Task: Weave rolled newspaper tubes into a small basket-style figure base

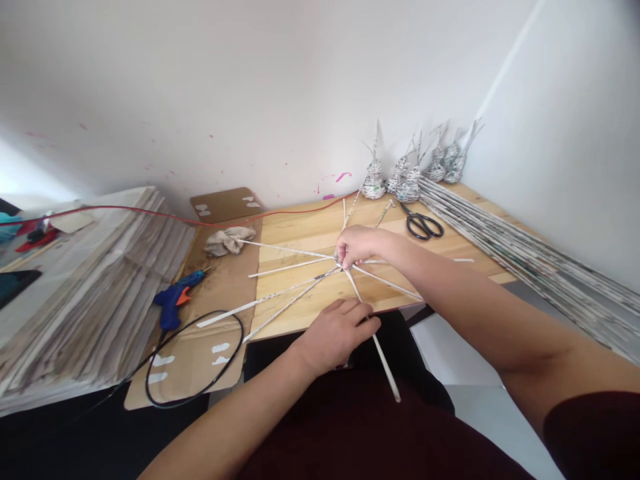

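Observation:
Several thin rolled-paper tubes (pixel 290 251) radiate like spokes from a small woven centre on the wooden table. My right hand (pixel 359 244) is closed over that centre, fingertips pinching the paper strands there; the exact hold is partly hidden. By the table's front edge, my left hand (pixel 337 331) has its thumb and fingers closed round one paper tube (pixel 385 367), which slants from the centre down past the edge toward my body. Just beyond my right forearm lie black-handled scissors (pixel 424 225).
Woven paper gourd shapes (pixel 373 181) stand along the back wall. Long paper tubes (pixel 490 237) lie in a bundle at right. Leftward are a blue glue gun (pixel 173 300), a crumpled cloth (pixel 229 241), cardboard (pixel 220 293), a black cable (pixel 194 319) and a tall paper stack (pixel 107 300).

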### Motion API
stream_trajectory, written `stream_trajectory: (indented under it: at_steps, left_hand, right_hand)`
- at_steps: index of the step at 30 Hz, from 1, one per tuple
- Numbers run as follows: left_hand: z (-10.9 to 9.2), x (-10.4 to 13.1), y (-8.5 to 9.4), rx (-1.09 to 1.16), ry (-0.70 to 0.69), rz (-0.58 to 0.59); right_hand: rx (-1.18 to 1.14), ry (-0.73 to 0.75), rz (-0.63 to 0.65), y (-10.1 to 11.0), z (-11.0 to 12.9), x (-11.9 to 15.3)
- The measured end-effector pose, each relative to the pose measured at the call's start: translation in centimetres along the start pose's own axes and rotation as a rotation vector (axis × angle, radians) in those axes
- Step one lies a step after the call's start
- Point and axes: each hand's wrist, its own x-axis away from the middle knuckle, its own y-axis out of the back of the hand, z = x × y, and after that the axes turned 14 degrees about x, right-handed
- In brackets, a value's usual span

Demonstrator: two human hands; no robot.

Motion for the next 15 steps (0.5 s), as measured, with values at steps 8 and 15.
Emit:
stream_trajectory:
  at_steps: [8,15]
  left_hand:
    - [0.0,0.5,0.7,0.032,-0.112,-0.179]
    - [0.4,1.4,0.4,0.079,-0.103,-0.16]
  right_hand:
    - [-0.032,-0.018,0.017,0.1,0.2,0.2]
    - [0.004,-0.016,0.007,0.3,0.6,0.4]
